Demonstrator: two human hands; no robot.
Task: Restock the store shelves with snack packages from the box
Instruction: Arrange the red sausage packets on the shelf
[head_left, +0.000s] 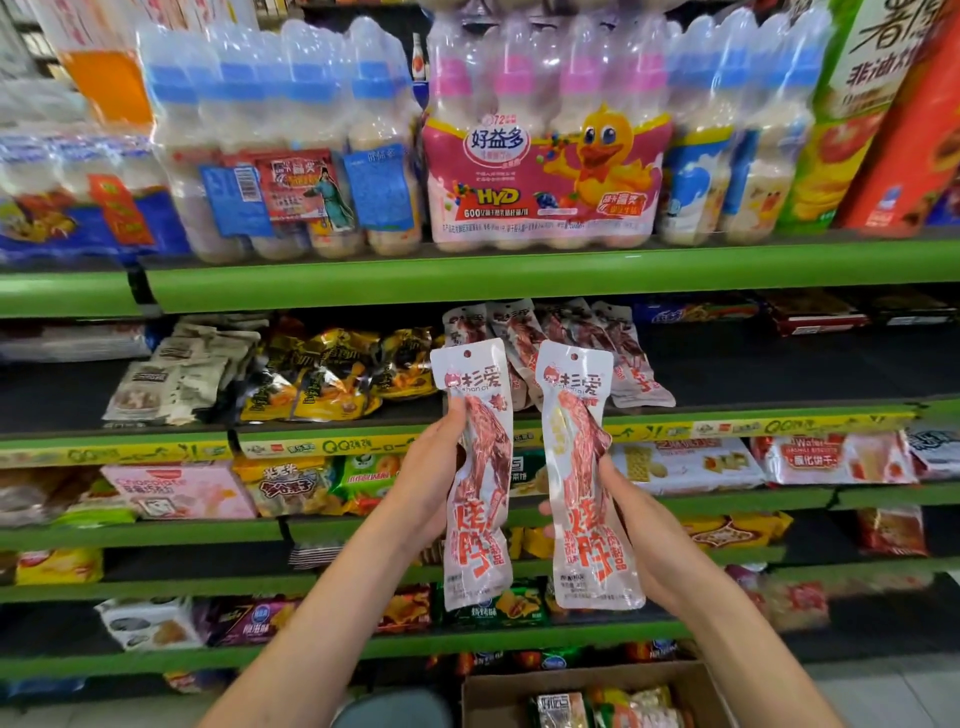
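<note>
Fingers of both hands are curled round snack packs, one pack each. Left hand (434, 467) grips left pack (478, 467) around mid-height, thumb side at the pack's left edge, rest of the fingers hidden behind it. Right hand (618, 519) holds right pack (584, 478) from the right side & behind; only fingertips peek round the left edge, low-mid, so exact curl can't be read, but grip looks narrow, not wide.

Both packs are upright, side by side, close but apart, raised in front of the middle shelf (727, 415). Same kind of packs already lie in a stack (597, 353) at the back of that shelf, just behind & above the held ones. Box (571, 680) sits on the floor below, w/ more packets inside.

Handling, my read: long slim vacuum-sealed pouches w/ something stiff & lumpy inside (meat on bone, prob.). Light, one-hand job. Film is glossy so likely slick; the sealed flat ends at top & bottom will flop, so mid-body over the firm content is the best place to hold, as now. Not fragile as such, though sharp bends or a hard squeeze could stress the seal. Hang hole at top is a weak spot; don't pull there.
</note>
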